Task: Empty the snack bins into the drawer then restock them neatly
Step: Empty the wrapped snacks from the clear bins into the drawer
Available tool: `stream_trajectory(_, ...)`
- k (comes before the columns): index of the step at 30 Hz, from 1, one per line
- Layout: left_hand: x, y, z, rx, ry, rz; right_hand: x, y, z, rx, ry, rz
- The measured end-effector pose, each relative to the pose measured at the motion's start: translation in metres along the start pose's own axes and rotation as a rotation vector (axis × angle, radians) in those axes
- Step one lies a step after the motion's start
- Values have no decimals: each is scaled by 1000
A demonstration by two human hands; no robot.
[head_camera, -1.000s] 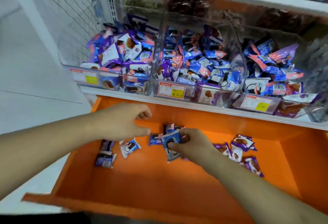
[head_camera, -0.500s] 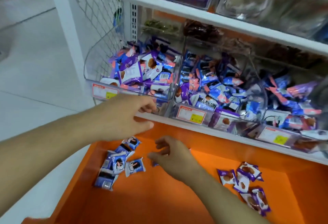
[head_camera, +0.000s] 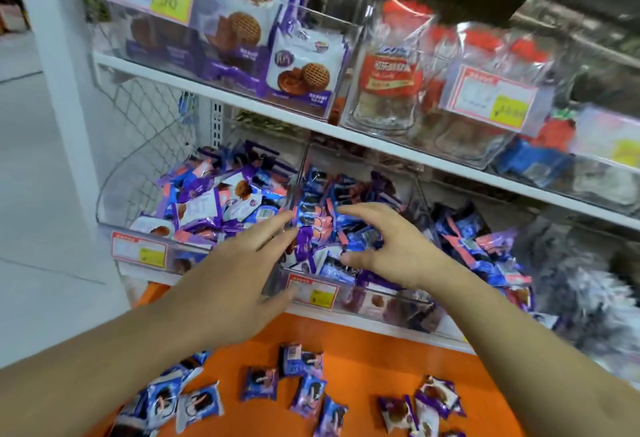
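Over the middle bin (head_camera: pixel 360 298), both hands hover spread and empty: the left hand (head_camera: pixel 242 270) at its front-left corner, the right hand (head_camera: pixel 384 246) above its packets (head_camera: pixel 322 225). Scooping deep handfuls should clear it fastest into the orange drawer (head_camera: pixel 353 353) below.

both hands up out of the orange drawer (head_camera: pixel 346 350), left hand (head_camera: pixel 239 274) and right hand (head_camera: pixel 391 246) now reaching, fingers spread, over the middle bin (head_camera: pixel 363 298)

Bright even light; right edge blurred, warped.
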State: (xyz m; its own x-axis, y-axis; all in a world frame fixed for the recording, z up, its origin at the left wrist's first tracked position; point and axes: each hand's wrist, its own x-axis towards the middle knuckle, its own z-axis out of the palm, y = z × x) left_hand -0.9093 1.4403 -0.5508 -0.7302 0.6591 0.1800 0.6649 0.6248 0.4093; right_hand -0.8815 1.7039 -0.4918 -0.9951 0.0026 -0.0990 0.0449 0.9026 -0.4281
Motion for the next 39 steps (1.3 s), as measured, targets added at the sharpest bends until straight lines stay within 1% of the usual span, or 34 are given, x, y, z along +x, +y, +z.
stream_trajectory(2, 0, -5, 1, 3, 2, 10, 23, 6, 0, 47, -203, 57)
stream_trajectory(4, 1, -11, 1, -21, 12, 29, 41, 12, 6, 2, -326, 94)
stream_trajectory(6, 1, -15, 0, -35, 20, 46, 54, 14, 11, -74, -386, 101)
stream_trajectory(9, 1, -17, 0, -13, 13, 51, 62, 17, 13, -171, -421, 79)
stream_trajectory(11, 1, -17, 0, 0, 6, 58, 61, 19, 14, -192, -409, 62)
stream_trajectory(13, 1, -17, 0, 9, 3, 65, 57, 18, 13, -150, -359, 50)
stream_trajectory(18, -1, -16, 0, 14, -10, 70, 40, 13, 8, -66, -209, 33)
stream_trajectory(21, -3, -15, 0, 9, -29, 63, 31, 18, 8, 53, -74, 32)
stream_trajectory(23, -3, -13, 1, 6, -38, 55, 26, 21, 4, 116, -2, 67)
stream_trajectory(27, -3, -11, 2, -26, -47, 47, 19, 25, 0, 16, -94, 111)
stream_trajectory(29, -3, -10, 4, -30, -46, 37, 16, 25, 3, 52, -123, 123)
stream_trajectory(33, -3, -8, 6, -28, -41, 26, 12, 20, 4, 167, -130, 134)
stream_trajectory(35, -1, -9, 8, -18, -25, 40, 13, 20, 6, 139, -132, 118)
stream_trajectory(39, 2, -14, 12, -42, 8, 51, 18, 24, 15, 154, -37, 117)
